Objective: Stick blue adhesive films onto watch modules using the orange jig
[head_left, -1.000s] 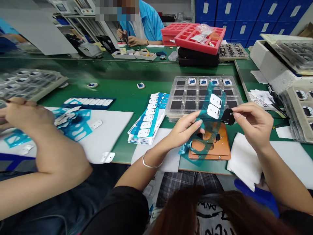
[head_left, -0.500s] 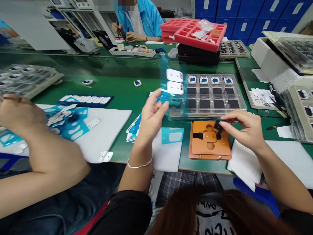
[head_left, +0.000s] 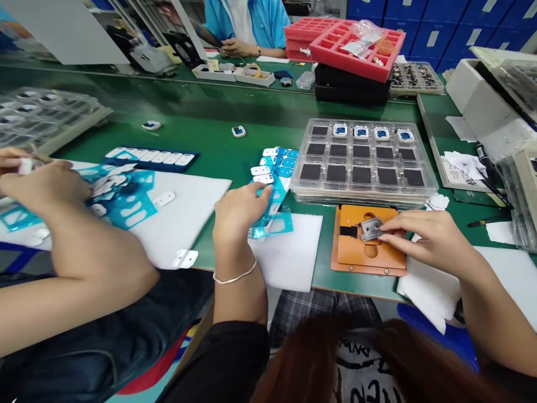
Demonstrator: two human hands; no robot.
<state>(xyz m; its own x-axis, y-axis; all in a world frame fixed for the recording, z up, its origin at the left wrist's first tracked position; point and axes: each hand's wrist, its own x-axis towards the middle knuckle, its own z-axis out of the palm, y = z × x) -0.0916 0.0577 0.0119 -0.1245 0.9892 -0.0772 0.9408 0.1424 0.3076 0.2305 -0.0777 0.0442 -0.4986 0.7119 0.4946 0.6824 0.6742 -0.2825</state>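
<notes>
The thumb and fingers of my right hand (head_left: 428, 240) are pinched together on the edge of a small grey plate (head_left: 371, 230), which sits over the middle of the orange fixture (head_left: 350, 254) in front of me. A white cloth (head_left: 423, 282) lies under my right wrist, just beside the fixture. My left hand (head_left: 238, 211) is at the stack of blue-and-white label sheets (head_left: 285, 169), its thumb and fingers slightly apart at the tips; the blue film there is partly hidden by my hand, so I can't tell whether I have hold of it. A white foam sheet (head_left: 296, 257) lies between my left hand and the fixture, and the clear compartment tray (head_left: 361, 192) stands behind the fixture.
</notes>
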